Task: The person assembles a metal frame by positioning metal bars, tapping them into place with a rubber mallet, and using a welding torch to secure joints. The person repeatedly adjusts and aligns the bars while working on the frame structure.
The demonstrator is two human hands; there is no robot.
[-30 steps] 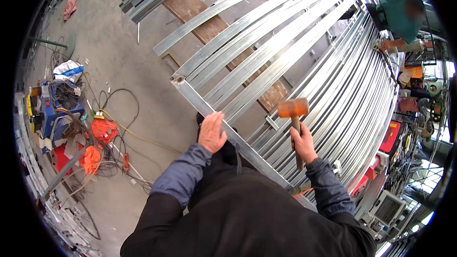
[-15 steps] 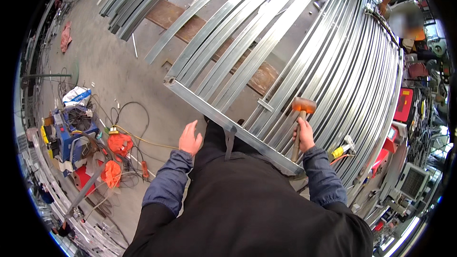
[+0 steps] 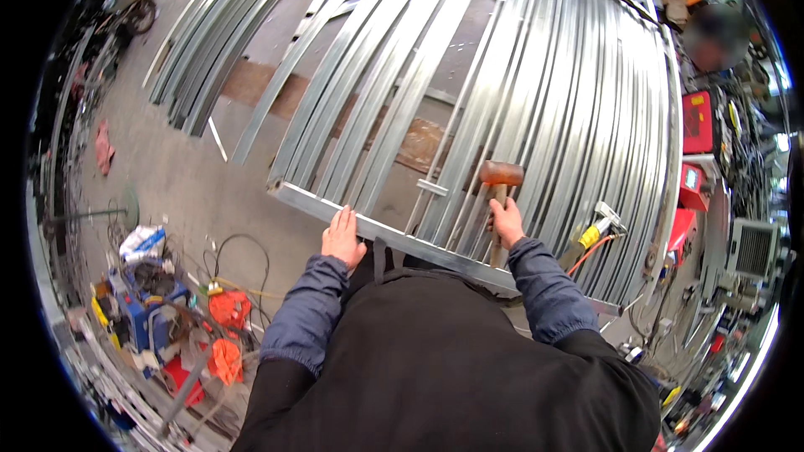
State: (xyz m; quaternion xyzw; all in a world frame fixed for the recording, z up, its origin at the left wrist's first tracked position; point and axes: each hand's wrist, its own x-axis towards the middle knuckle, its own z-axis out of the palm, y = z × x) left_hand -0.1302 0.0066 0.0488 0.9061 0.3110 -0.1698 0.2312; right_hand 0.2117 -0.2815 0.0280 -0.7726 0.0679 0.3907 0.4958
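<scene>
My right hand (image 3: 507, 223) is closed around the wooden handle of a mallet (image 3: 502, 173). Its orange-brown head is raised over the metal bars of a large frame. Fingers stretched out together, my left hand (image 3: 342, 239) is at the near rail (image 3: 394, 238) of that frame and seems to rest on its edge. Long silvery bars (image 3: 381, 142) run away from this rail, spaced wider on the left and packed closely on the right. Between the hands, a short metal piece (image 3: 432, 187) lies across the bars.
A yellow-and-silver tool (image 3: 596, 233) with an orange cord lies on the bars at right. Stacked metal profiles (image 3: 219, 50) lie far left. A blue machine (image 3: 142, 310), cables and orange cloths (image 3: 228, 308) clutter the floor at left. Red cases (image 3: 697, 121) stand at right.
My left hand has moved from beside the frame up to its near rail. The mallet stays in my right hand. The whole view has shifted, with the frame now turned more square to me.
</scene>
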